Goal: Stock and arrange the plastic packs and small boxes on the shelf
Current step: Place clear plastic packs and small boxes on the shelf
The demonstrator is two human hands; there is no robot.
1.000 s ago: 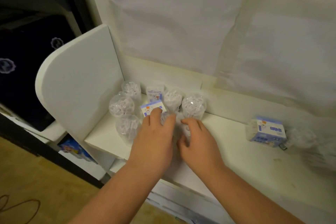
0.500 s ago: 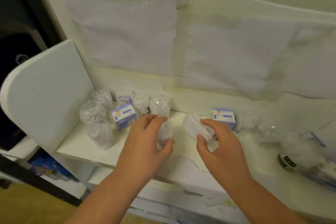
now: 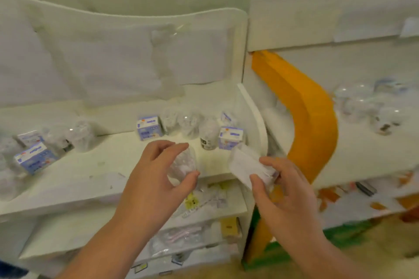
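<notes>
While packs line the shelf [image 3: 95, 172], each hand [image 3: 156, 179] holds one.

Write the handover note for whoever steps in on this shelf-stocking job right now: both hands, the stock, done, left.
Left hand: grips a clear crinkly plastic pack above the white shelf.
Right hand: pinches a flat white packet at the shelf's right end.
Stock: small blue-and-white boxes and clear packs stand along the back right; another blurred group sits far left.
Done: those two groups are on the shelf.
Left: set down both held items, probably with the right group, then tidy the rows.
</notes>
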